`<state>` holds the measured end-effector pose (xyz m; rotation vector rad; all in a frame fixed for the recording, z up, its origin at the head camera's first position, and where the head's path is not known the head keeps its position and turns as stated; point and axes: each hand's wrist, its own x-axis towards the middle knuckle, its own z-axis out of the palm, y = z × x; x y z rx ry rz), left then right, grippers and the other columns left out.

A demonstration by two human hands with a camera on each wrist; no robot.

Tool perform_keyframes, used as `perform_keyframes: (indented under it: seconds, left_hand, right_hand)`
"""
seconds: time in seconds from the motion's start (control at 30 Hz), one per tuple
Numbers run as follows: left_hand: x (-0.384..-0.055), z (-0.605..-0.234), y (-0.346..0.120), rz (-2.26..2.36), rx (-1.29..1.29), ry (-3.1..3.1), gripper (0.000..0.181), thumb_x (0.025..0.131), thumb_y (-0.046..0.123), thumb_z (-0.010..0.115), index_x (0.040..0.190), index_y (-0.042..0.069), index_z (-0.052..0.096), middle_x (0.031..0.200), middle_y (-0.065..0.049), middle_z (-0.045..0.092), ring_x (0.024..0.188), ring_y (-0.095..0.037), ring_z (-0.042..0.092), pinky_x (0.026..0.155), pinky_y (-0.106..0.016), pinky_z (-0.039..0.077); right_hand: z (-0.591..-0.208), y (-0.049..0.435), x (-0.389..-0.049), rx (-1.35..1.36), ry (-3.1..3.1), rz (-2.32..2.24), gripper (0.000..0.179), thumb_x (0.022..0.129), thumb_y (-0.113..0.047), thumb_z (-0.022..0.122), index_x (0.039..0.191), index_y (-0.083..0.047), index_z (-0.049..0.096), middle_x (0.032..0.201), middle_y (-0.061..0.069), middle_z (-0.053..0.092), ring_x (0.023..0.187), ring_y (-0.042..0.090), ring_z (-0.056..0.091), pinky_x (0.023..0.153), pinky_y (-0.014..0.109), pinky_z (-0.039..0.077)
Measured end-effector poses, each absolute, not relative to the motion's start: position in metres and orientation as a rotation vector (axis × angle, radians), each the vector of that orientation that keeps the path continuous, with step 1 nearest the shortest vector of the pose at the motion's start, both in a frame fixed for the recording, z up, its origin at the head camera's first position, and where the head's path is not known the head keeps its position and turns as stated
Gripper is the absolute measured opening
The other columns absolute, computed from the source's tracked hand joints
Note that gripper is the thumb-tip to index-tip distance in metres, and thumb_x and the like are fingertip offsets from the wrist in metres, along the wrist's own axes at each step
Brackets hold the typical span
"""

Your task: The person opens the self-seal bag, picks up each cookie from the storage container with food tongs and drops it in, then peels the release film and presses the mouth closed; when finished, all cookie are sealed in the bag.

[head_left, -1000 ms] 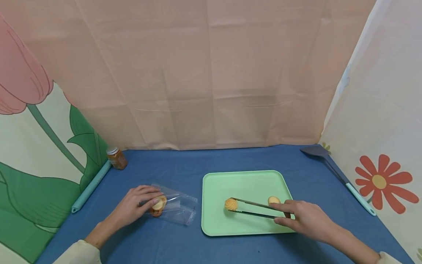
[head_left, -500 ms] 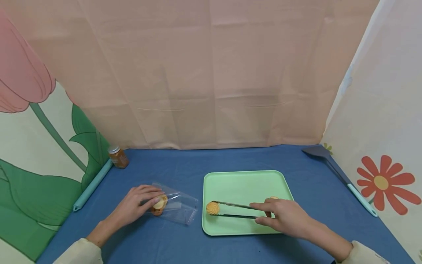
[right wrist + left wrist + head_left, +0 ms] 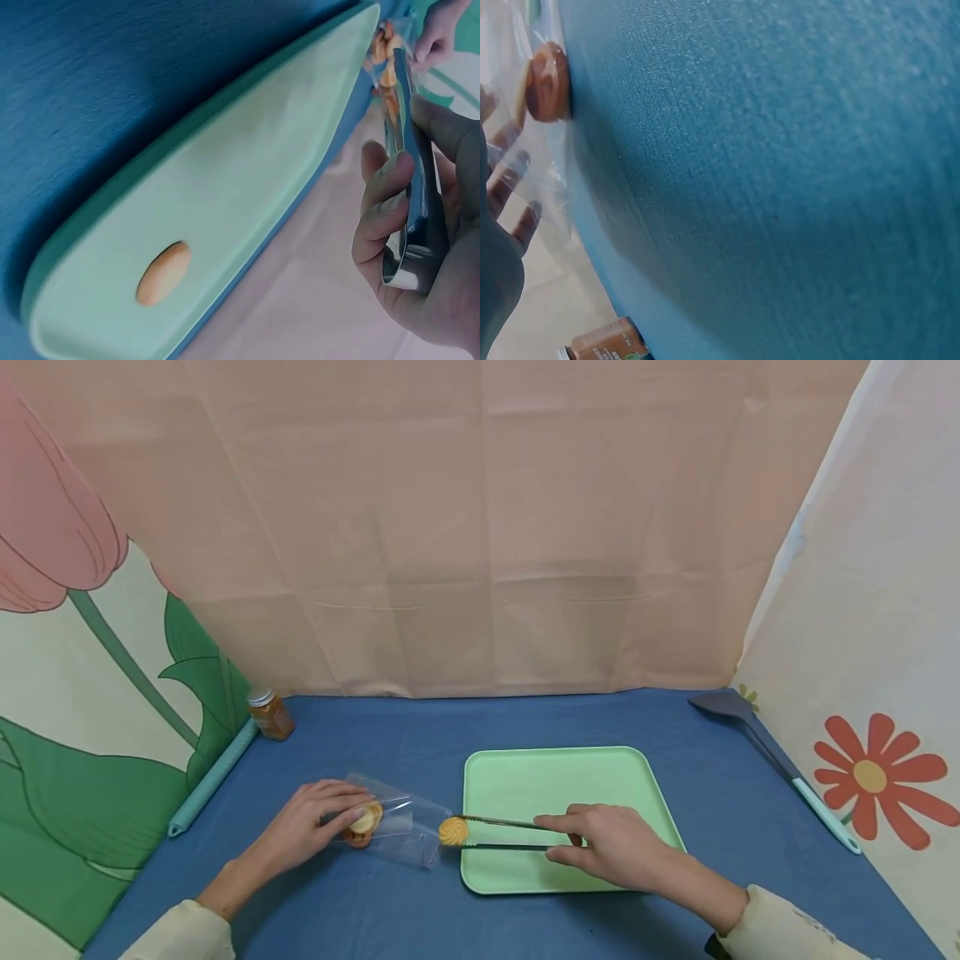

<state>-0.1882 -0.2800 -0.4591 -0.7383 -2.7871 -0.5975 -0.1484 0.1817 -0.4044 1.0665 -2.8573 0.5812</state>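
My left hand (image 3: 318,817) holds the closed end of a clear plastic bag (image 3: 408,843), thumb and fingers around it. Inside that end lie several cookies (image 3: 364,821), partly covered by the fingers. In my right hand (image 3: 615,845) are metal tongs (image 3: 421,240), gripped with the fingers along one arm and the thumb on the other. Their tips pinch a round swirled cookie (image 3: 453,832) right at the bag's open mouth, past the left edge of the light green tray (image 3: 555,768). Another cookie (image 3: 163,273) lies on the tray; in the head view the right hand hides it.
A small jar with a silver lid (image 3: 272,714) stands at the back left, beside a rolled teal bundle (image 3: 213,777). A dark spatula with a teal handle (image 3: 776,756) lies along the right edge of the blue tablecloth (image 3: 390,735). Cloth hangs behind and at both sides.
My right hand has carried the tongs and swirled cookie leftward, from over the tray to the bag's mouth. The left hand and the bag have stayed in place.
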Motion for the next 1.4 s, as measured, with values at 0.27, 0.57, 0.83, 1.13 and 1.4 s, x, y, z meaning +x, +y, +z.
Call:
perform_keyframes:
  seconds: [0.27, 0.57, 0.83, 1.13, 1.4]
  left_hand:
    - [-0.189, -0.459, -0.281, -0.590, -0.733, -2.792, 0.029, 0.100, 0.038, 0.061, 0.125, 0.027, 0.073, 0.128, 0.006, 0.068, 0.124, -0.024, 0.058, 0.103, -0.060, 0.039]
    - [-0.190, -0.459, -0.281, -0.588, -0.743, -2.784, 0.029, 0.100, 0.037, 0.062, 0.125, 0.027, 0.073, 0.129, 0.006, 0.068, 0.124, -0.024, 0.059, 0.102, -0.061, 0.039]
    - [-0.190, -0.458, -0.280, -0.588, -0.748, -2.774, 0.029, 0.100, 0.037, 0.062, 0.125, 0.026, 0.073, 0.128, 0.006, 0.068, 0.124, -0.023, 0.059, 0.103, -0.060, 0.040]
    - [-0.192, -0.458, -0.279, -0.568, -0.756, -2.766, 0.029, 0.099, 0.034, 0.063, 0.125, 0.025, 0.073, 0.129, 0.005, 0.068, 0.123, -0.024, 0.059, 0.102, -0.061, 0.040]
    - [-0.193, -0.460, -0.279, -0.565, -0.778, -2.744, 0.028, 0.100, 0.029, 0.063, 0.126, 0.024, 0.072, 0.131, 0.002, 0.068, 0.123, -0.026, 0.059, 0.100, -0.063, 0.040]
  right_hand:
    - [-0.406, 0.169, -0.152, 1.038, -2.883, 0.522, 0.036, 0.092, -0.042, 0.071, 0.128, -0.036, 0.069, 0.079, -0.018, 0.058, 0.056, -0.009, 0.041, 0.039, 0.021, 0.027]
    - [-0.407, 0.155, -0.159, 1.143, -2.879, 0.602, 0.036, 0.094, -0.039, 0.070, 0.129, -0.031, 0.070, 0.073, -0.017, 0.053, 0.056, -0.008, 0.040, 0.045, 0.018, 0.032]
    - [-0.411, 0.135, -0.166, 1.137, -2.896, 0.571, 0.037, 0.094, -0.037, 0.070, 0.130, -0.031, 0.069, 0.074, -0.013, 0.057, 0.055, -0.005, 0.040, 0.043, 0.021, 0.032]
    - [-0.411, 0.114, -0.181, 1.098, -2.910, 0.509, 0.039, 0.094, -0.038, 0.069, 0.132, -0.030, 0.068, 0.083, -0.006, 0.065, 0.054, -0.001, 0.042, 0.041, 0.023, 0.032]
    - [-0.411, 0.098, -0.194, 1.051, -2.953, 0.494, 0.039, 0.094, -0.040, 0.068, 0.133, -0.033, 0.067, 0.084, -0.008, 0.064, 0.058, 0.002, 0.047, 0.043, 0.026, 0.035]
